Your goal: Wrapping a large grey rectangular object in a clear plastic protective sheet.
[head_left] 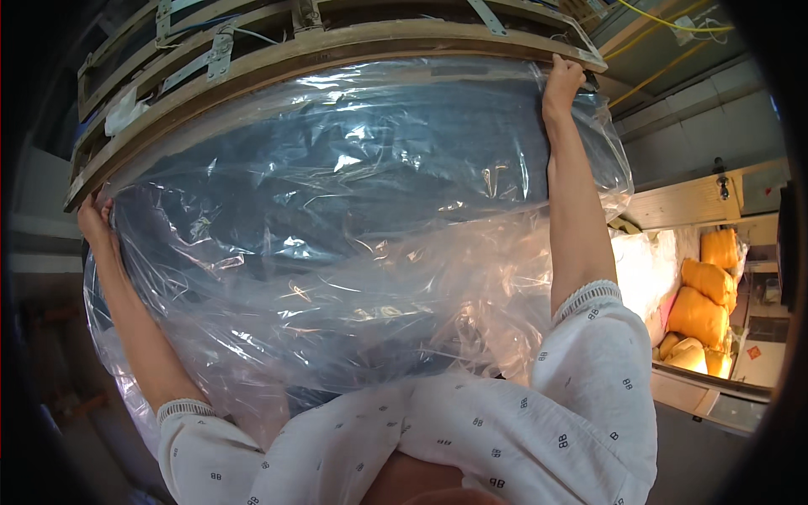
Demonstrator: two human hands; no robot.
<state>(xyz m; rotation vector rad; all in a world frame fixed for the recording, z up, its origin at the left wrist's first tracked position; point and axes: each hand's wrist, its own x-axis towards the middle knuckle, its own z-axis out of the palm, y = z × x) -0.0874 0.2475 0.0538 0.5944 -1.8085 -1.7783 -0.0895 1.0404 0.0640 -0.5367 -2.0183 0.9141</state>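
Observation:
A large clear plastic sheet [353,252] hangs, wrinkled and shiny, between my two outstretched arms, over a dark blue-grey surface. Its far edge runs along a long wooden beam [379,40]. At the beam's left end, my left hand [94,220] is closed on the plastic's edge, its fingers curled just below the wood. Up at the far right end, my right hand [564,84] is closed too, gripping the plastic's corner against the beam. Whether either hand also grips the wood is partly hidden.
Beyond the beam are wooden slats with metal brackets [220,52] and a white scrap [126,114]. On the right, orange bundles [700,316] lie stacked in a lit area, beside whitish plastic-covered material [644,265]. A yellow cable [673,21] hangs at the upper right.

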